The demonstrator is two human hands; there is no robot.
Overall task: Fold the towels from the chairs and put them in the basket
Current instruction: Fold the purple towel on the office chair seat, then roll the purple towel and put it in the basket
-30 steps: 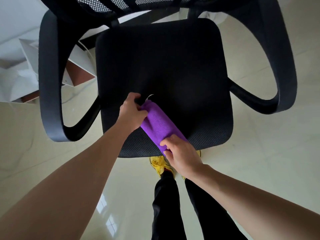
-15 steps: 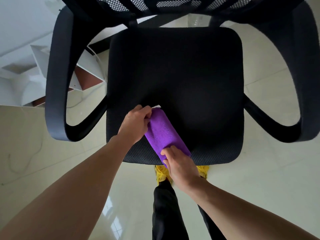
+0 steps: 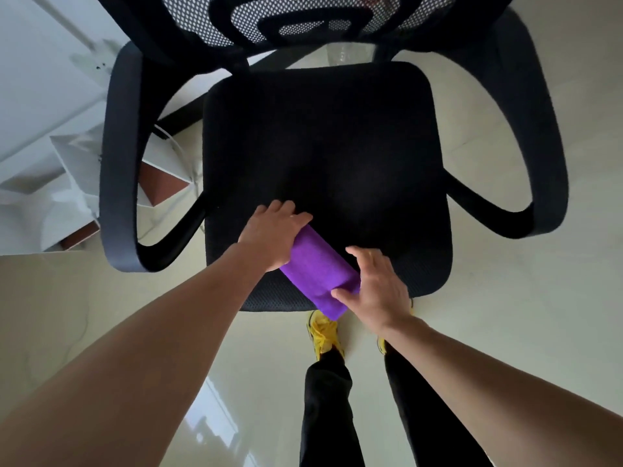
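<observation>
Both hands lie on the purple towel [image 3: 320,271], folded narrow at the front edge of the chair seat [image 3: 320,146]. Left hand [image 3: 273,234] still presses flat; right hand [image 3: 374,288] has opened from its pinch, so folding seems nearly finished. No basket is visible.

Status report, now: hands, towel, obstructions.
Left hand pressing towel's far end. Right hand open at near end. Purple towel folded on chair seat. No basket visible.

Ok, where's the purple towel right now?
In the head view the purple towel lies folded at the front edge of the chair seat, between the left hand and right hand, one end overhanging above the yellow shoes.
</observation>
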